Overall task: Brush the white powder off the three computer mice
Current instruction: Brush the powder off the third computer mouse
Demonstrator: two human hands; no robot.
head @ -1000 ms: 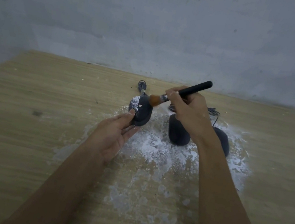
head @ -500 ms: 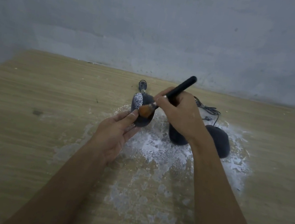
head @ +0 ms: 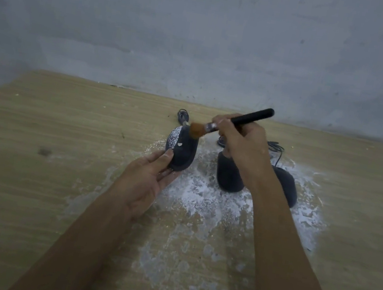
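Observation:
My left hand (head: 147, 178) holds the near end of a dark computer mouse (head: 183, 151), tilted up off the table, with white powder along its left side. My right hand (head: 242, 140) grips a black-handled brush (head: 234, 123); its orange bristles touch the mouse's far top edge. Two more dark mice lie to the right on the table: one (head: 226, 178) just under my right wrist, the other (head: 286, 186) partly hidden behind my right forearm.
White powder (head: 202, 194) is spread over the wooden table (head: 41, 170) around and in front of the mice. Mouse cables (head: 275, 147) coil near the table's back edge, against a grey wall (head: 204, 33).
The brush swept down over the mouse's middle half a second ago and has now gone back up to its far top edge. My left hand still holds the mouse in the same spot.

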